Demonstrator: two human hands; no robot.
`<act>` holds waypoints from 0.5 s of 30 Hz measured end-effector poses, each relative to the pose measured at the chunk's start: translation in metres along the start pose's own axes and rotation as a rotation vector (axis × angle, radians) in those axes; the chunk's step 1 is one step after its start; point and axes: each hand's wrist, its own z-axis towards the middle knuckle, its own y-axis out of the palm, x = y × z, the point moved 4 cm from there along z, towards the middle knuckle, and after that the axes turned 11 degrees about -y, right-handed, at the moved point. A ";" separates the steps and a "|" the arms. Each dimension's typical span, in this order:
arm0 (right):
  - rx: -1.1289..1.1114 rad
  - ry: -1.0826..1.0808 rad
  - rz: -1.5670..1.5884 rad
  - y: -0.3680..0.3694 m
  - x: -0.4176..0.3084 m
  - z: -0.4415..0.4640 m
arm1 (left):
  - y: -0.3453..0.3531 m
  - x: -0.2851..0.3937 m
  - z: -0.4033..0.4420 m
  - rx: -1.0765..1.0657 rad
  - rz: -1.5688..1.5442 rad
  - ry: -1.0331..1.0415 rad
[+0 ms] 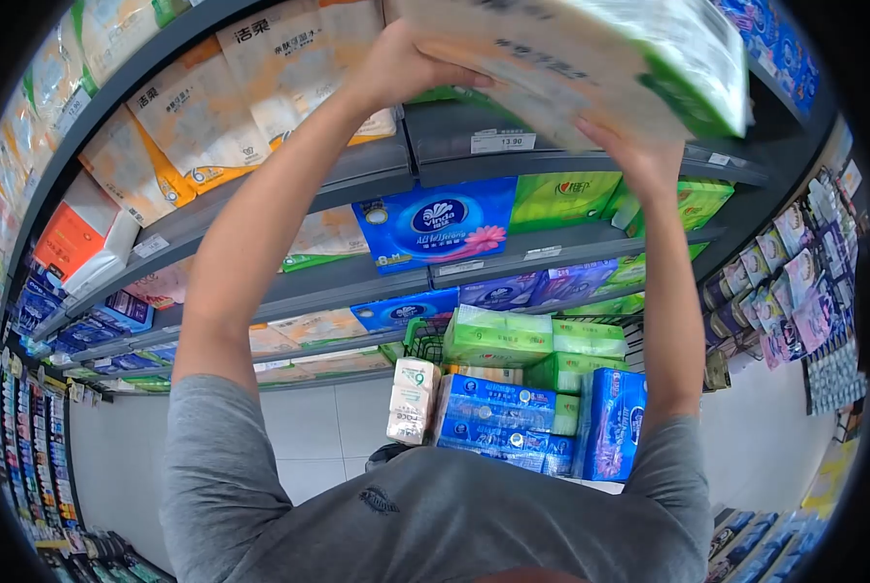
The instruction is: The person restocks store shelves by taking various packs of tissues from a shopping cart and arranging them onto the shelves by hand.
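Raised in front of me at shelf height is a large plastic-wrapped tissue pack [552, 63], cream and orange with a green side, tilted and slightly blurred. My left hand [411, 73] grips its left end, thumb along the lower edge. Under its right part, my right hand [639, 160] is closed on the bottom edge, with some fingers hidden behind the pack. Just below are a shelf price tag [503, 143] and a blue Vinda tissue pack [440, 223] on the lower shelf.
A green-rimmed shopping cart [420, 335] below me holds several tissue packs, including a green pack [498, 335] and an upright blue pack [615, 423]. Orange tissue packs [197, 117] fill the upper shelf at left. Small hanging goods [785, 282] line the right side.
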 end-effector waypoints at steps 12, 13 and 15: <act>-0.323 0.358 0.440 0.095 0.149 0.032 | -0.005 -0.135 0.012 0.355 0.454 -0.314; -0.254 0.372 0.478 0.103 0.157 0.034 | -0.009 -0.142 0.015 0.359 0.491 -0.373; -0.195 0.420 0.515 0.120 0.164 0.036 | -0.013 -0.145 0.021 0.396 0.517 -0.411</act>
